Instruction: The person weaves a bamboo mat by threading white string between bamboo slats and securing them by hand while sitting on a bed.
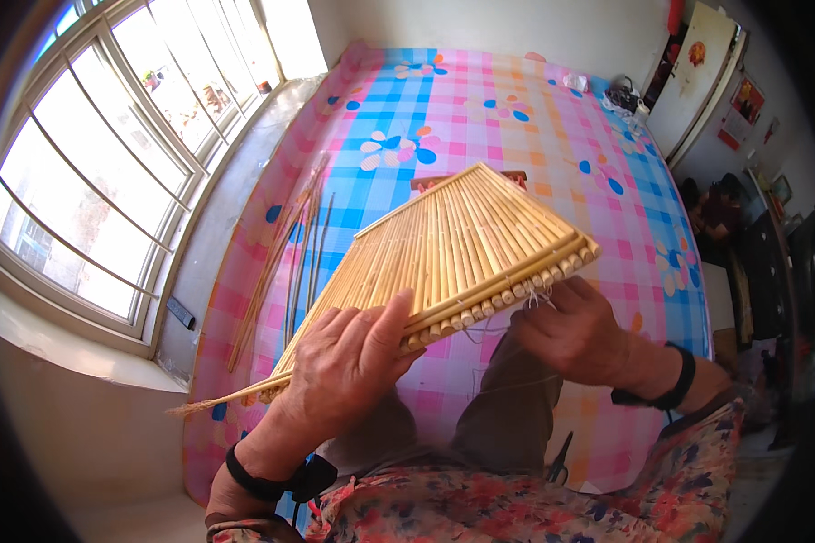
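A panel of pale yellow reed stalks (462, 240), laid side by side, is tilted in front of me above my legs. My left hand (353, 357) grips its near left edge, thumb on top and fingers around the side. At the near right edge, where the cut stalk ends (516, 288) line up, my right hand (575, 335) is closed close under the corner. White thread (536, 297) shows at its fingertips and trails below the edge. A frayed stalk end (195, 407) sticks out past the panel at the left. The fingers of my right hand are partly hidden.
A checked, flowered sheet (516, 136) covers the bed. Long thin stalks (276, 262) lie on it at the left. A small reddish stand (516, 177) is partly behind the panel. Dark scissor handles (560, 457) show by my lap. A person (723, 204) sits at the far right.
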A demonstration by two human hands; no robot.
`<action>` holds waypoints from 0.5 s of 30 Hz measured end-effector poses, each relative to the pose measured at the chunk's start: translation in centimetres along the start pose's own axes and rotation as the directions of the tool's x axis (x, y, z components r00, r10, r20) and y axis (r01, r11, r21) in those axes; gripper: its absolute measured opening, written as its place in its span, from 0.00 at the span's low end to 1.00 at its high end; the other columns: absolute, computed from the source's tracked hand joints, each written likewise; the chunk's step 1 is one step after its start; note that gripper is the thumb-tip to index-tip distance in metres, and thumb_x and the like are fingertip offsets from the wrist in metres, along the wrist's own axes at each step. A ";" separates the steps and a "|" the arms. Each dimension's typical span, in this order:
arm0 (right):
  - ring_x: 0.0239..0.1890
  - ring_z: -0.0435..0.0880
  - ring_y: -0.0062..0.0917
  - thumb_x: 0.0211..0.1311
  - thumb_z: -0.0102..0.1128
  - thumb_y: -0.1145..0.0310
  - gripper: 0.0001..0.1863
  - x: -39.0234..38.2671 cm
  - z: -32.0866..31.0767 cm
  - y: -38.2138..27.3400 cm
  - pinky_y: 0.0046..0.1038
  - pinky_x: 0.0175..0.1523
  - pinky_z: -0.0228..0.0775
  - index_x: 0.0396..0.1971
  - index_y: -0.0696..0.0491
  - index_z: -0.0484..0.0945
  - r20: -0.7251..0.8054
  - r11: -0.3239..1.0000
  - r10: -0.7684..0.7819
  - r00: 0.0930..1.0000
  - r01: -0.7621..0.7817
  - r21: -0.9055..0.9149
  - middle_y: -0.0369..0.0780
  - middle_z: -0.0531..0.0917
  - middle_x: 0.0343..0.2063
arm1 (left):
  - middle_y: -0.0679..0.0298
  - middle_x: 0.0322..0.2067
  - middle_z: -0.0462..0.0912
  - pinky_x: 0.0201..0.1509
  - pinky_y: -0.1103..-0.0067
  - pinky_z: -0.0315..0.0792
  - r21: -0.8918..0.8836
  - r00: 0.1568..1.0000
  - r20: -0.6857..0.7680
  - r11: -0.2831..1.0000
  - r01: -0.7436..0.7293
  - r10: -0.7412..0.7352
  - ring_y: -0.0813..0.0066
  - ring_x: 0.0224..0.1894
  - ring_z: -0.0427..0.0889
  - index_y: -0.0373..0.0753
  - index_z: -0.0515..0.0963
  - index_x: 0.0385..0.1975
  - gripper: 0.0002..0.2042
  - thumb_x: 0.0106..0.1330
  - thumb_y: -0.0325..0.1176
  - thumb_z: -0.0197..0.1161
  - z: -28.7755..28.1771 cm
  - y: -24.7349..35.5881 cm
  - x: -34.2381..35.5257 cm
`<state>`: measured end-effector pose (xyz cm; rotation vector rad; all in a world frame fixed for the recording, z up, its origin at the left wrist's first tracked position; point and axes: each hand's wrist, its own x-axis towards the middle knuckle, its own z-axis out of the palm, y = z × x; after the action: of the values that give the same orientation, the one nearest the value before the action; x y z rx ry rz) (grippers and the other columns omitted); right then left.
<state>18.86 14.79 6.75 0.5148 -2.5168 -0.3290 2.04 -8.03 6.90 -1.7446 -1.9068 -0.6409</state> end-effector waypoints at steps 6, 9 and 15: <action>0.44 0.82 0.34 0.58 0.64 0.73 0.16 0.8 0.2 -1.7 0.30 0.44 0.76 0.46 0.59 0.76 0.168 0.420 0.524 0.835 -0.425 0.802 0.44 0.80 0.41 | 0.59 0.32 0.81 0.33 0.73 0.75 0.008 0.999 0.049 1.000 0.023 -0.023 0.65 0.31 0.82 0.30 0.70 0.54 0.31 0.49 0.31 0.74 -0.6 -0.7 0.6; 0.42 0.83 0.27 0.62 0.62 0.72 0.15 2.2 2.7 -2.1 0.27 0.41 0.78 0.47 0.59 0.75 0.310 -0.109 0.621 0.720 -0.312 0.944 0.42 0.81 0.41 | 0.59 0.32 0.81 0.33 0.73 0.75 0.010 0.997 0.072 1.000 0.028 -0.029 0.65 0.31 0.82 0.31 0.70 0.54 0.31 0.49 0.31 0.74 -0.7 -0.6 -0.1; 0.36 0.82 0.21 0.67 0.57 0.73 0.11 4.7 1.6 -1.1 0.21 0.36 0.75 0.47 0.57 0.77 0.645 -0.574 0.229 0.729 -0.434 0.694 0.39 0.83 0.36 | 0.60 0.33 0.82 0.34 0.73 0.75 0.006 0.996 0.081 0.999 0.038 -0.038 0.66 0.31 0.83 0.32 0.70 0.54 0.31 0.49 0.31 0.74 -0.8 -0.7 -0.2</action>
<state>14.63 12.01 7.28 -0.1259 -1.9836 2.5485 1.34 -8.76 7.38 -1.7598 -1.9988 -0.5868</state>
